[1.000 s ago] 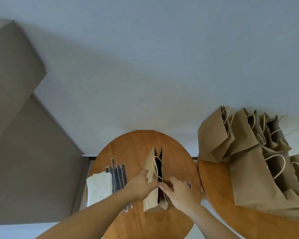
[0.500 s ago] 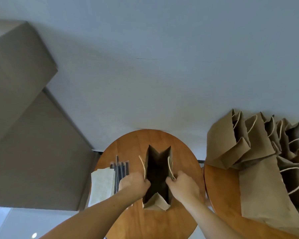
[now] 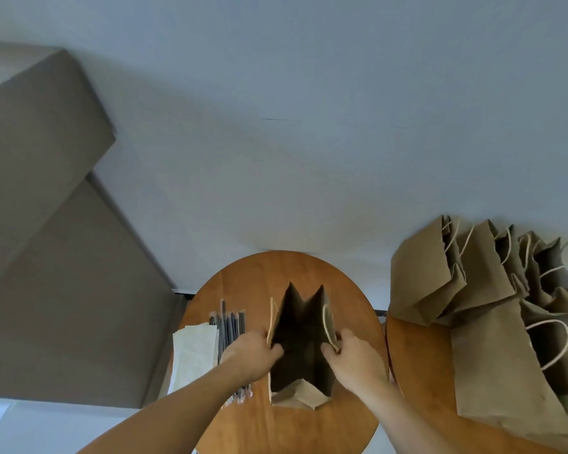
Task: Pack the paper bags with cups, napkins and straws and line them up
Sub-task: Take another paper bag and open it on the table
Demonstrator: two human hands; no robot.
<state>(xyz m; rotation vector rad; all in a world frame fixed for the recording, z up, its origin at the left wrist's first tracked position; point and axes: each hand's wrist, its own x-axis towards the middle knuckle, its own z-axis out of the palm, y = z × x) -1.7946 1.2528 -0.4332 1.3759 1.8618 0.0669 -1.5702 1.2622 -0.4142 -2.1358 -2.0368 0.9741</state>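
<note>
**Bag held open on the round table**

You face a pale wall that fills most of the view, with a grey-brown panel slanting down the left side.

Below it, at the centre, your round wooden table carries the work. A second wooden table sits just to its right, cut off by the frame edge.

On that right table you have a heap of brown paper bags with pale cord handles. Those at the far side stand or lean with their mouths open; the largest one, nearer you, lies tipped over. You cannot tell what is inside any of them.

In the middle of the centre table stands the one bag you are working on. Its mouth is spread wide, its inside is dark, and its near panel is folded at the bottom edge. Nothing can be made out inside it.

Your left hand grips the bag's left rim, fingers curled closed over the edge with the thumb inside the mouth. Your right hand does the same on the right rim, fingers pinched shut on the paper beside the cord handle. The two hands hold the rims well apart.

Left of the bag, a stack of white napkins lies at the table's left edge. Between the napkins and the bag lies a bundle of dark straws, partly under your left wrist.
</note>
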